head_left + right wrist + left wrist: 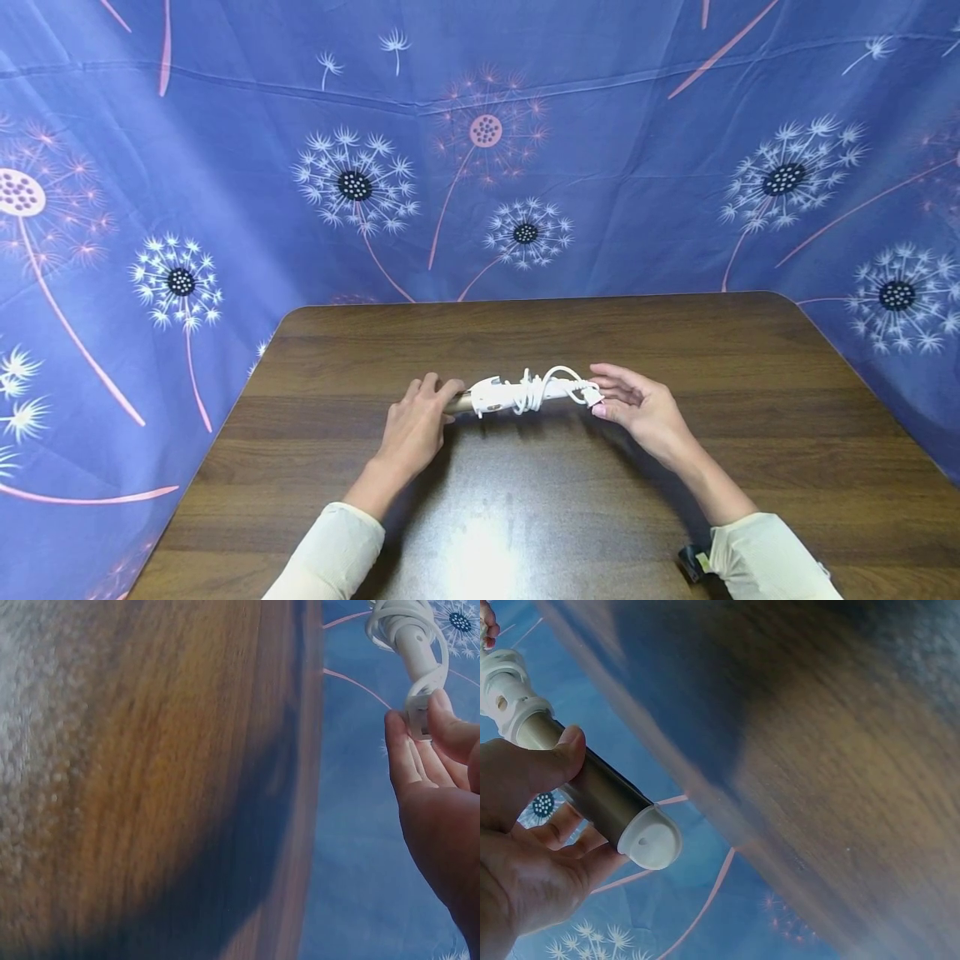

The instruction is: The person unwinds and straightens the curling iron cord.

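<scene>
A curling iron with a white handle and a gold-brown barrel is held crosswise above the table. My left hand grips the barrel, thumb on one side and fingers on the other; the white end cap sticks out past them in the left wrist view. White cord is wound in several loops round the handle. At the handle's far end, the thumb and fingers of my right hand pinch the cord's white plug. Its prongs cannot be made out.
Beneath both hands lies a brown wood-grain table with rounded far corners. A blue cloth printed with dandelions hangs behind and beside it. A small black object shows at the right sleeve cuff.
</scene>
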### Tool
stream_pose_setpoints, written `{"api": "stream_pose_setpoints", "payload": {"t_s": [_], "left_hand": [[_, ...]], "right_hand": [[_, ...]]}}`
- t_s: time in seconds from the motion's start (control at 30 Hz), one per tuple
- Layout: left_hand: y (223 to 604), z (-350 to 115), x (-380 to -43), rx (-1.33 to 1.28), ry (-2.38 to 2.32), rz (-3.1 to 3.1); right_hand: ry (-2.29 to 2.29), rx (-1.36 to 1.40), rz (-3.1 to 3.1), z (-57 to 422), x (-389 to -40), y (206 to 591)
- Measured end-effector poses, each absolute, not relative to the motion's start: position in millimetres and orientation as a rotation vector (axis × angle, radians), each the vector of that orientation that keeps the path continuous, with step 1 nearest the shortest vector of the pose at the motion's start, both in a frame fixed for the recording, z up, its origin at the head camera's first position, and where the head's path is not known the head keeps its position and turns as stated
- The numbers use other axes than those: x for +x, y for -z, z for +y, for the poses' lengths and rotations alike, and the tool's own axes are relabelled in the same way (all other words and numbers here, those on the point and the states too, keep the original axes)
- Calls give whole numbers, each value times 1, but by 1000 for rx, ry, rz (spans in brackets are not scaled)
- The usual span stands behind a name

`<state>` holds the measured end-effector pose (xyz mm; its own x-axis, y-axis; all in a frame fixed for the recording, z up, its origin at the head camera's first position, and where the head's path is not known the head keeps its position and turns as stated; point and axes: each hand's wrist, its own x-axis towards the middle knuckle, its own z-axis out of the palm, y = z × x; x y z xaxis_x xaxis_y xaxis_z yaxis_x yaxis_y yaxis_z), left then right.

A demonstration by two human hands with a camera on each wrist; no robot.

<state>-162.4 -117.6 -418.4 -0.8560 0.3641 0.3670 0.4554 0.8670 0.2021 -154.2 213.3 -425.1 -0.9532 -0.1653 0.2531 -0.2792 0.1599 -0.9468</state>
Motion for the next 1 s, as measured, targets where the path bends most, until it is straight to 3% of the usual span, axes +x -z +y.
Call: {"api": "stream_pose_setpoints", "payload": {"t_s": [1.0], "left_hand": [[417, -114, -159, -620, 373, -2729]], "right_hand": [[-1776, 317, -2392, 203, -150, 416]]}}
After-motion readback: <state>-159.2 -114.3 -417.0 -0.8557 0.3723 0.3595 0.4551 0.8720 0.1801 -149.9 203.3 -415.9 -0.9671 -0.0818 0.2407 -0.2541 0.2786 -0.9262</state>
